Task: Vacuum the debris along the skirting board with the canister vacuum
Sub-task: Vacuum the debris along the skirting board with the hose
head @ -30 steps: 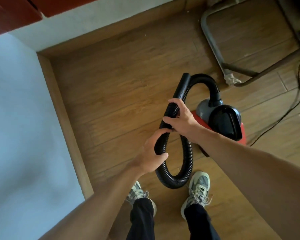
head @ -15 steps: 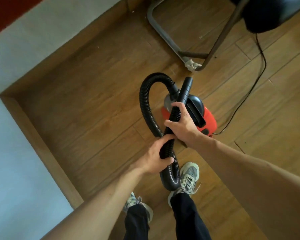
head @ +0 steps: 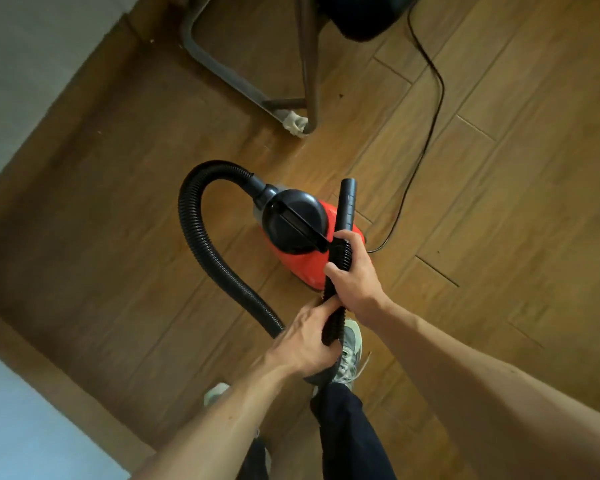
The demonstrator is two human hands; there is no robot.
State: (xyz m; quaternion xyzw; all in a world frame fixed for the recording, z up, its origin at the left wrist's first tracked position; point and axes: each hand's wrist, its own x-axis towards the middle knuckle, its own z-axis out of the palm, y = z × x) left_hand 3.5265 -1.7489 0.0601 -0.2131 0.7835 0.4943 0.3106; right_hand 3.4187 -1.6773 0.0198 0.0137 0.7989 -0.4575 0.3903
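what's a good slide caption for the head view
Left hand and right hand grip the black hose over the red canister vacuum on a wood floor.

Dim soft light, slight blur, wide-angle edge distortion.

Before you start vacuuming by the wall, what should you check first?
1. Grip: left hand and right hand both hold the hose: ok.
2. Nozzle aimed at the skirting board: not ok, it points away, towards the chair frame.
3. Power cord clear of the feet: ok, it trails off beyond the vacuum.
4. Hose loop clear of the shoe: not ok, it hangs against it.
5. Is the vacuum switched on: cannot tell.
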